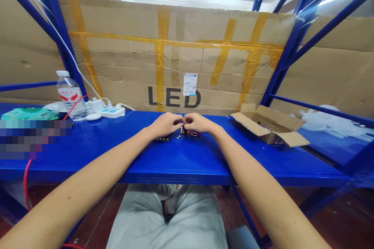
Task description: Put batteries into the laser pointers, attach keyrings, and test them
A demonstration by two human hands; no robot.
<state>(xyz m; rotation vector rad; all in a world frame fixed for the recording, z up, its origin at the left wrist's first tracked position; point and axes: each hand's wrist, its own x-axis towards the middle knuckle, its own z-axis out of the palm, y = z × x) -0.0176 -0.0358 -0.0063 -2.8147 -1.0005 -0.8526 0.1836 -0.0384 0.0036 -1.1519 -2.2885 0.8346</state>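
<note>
Close together over the middle of the blue table [187, 159], my two hands meet at the fingertips. My left hand [167, 124] is closed in a pinch, and whatever lies between its fingers is too small to name. Opposite it, my right hand [198, 123] pinches at the same spot, its grip partly hidden. Just below the fingertips shows a short row of small silvery pieces [182, 129]. A dark red object [196, 134] sticks out under my right hand. Loose small silvery bits [178, 137] lie between the hands. Beneath my left hand is a dark strip with shiny pieces [161, 139].
An open cardboard box [267, 124] stands at the right. On the left are a water bottle [70, 95], a white power strip [112, 111], a green packet [30, 114] and a red cable [27, 179]. A large cardboard sheet [125, 66] closes off the back.
</note>
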